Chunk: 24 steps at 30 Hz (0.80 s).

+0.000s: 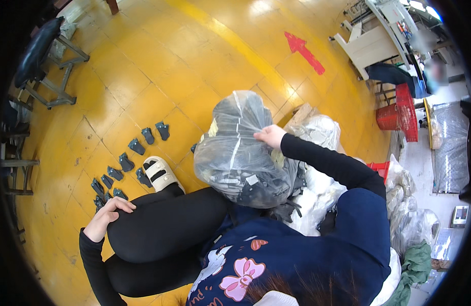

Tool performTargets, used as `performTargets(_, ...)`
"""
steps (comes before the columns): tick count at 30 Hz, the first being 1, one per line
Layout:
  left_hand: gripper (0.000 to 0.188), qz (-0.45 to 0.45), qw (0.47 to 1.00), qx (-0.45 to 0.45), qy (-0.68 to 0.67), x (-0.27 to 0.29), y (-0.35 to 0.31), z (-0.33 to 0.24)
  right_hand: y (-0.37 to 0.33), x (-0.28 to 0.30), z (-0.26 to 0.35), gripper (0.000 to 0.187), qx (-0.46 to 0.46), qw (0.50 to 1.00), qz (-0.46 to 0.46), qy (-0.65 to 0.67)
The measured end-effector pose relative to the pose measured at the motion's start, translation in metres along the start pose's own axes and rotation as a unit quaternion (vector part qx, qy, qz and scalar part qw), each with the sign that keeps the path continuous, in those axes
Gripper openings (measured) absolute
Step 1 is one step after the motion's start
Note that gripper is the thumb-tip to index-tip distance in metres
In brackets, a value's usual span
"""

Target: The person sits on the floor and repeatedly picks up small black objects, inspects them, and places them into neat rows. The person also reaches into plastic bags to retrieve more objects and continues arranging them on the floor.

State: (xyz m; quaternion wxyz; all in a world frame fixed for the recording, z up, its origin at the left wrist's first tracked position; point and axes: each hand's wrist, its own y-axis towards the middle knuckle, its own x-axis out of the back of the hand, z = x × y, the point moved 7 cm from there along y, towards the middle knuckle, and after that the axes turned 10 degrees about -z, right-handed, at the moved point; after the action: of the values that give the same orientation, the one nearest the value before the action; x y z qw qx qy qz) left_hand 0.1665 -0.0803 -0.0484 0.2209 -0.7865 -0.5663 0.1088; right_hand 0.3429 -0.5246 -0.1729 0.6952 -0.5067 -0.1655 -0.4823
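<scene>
A large clear plastic bag (pixel 230 137) stands in front of me, bulging with dark pieces near its bottom. My right hand (pixel 270 136) is closed on the plastic at the bag's upper right side. Resting on my bent knee is my left hand (pixel 112 215), its fingers laid flat with nothing in them. Several small dark grey bundles (pixel 125 162) lie in rows on the floor beyond that knee. One of them sits against my cream sandal (pixel 160 174).
Crumpled white plastic bags (pixel 317 199) crowd my right side, with a cardboard box (pixel 300 118) behind. A black-padded stool (pixel 39 56) stands at far left. At far right are red crates (pixel 401 113) and a person in dark clothes (pixel 398 76) at a machine table (pixel 370 46).
</scene>
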Motion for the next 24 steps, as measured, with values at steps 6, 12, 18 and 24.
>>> performTargets(6, 0.034, 0.006, 1.000, -0.004, 0.025, 0.007, 0.007, 0.004, -0.041, 0.011, -0.017, 0.035, 0.010, 0.994, -0.077, 0.076)
performTargets(12, 0.034, -0.001, 1.000, -0.020, 0.016, 0.010, 0.006, 0.013, -0.109, 0.043, -0.161, 0.031, -0.024, 0.943, -0.264, 0.202)
performTargets(18, 0.034, 0.001, 1.000, -0.026, 0.010, 0.006, 0.010, 0.005, -0.219, -0.123, -0.106, 0.049, -0.140, 0.726, 0.318, 0.594)
performTargets(24, 0.032, 0.001, 1.000, -0.025, 0.014, 0.002, 0.007, 0.004, -0.147, -0.126, -0.068, 0.039, -0.075, 0.825, -0.040, 0.559)
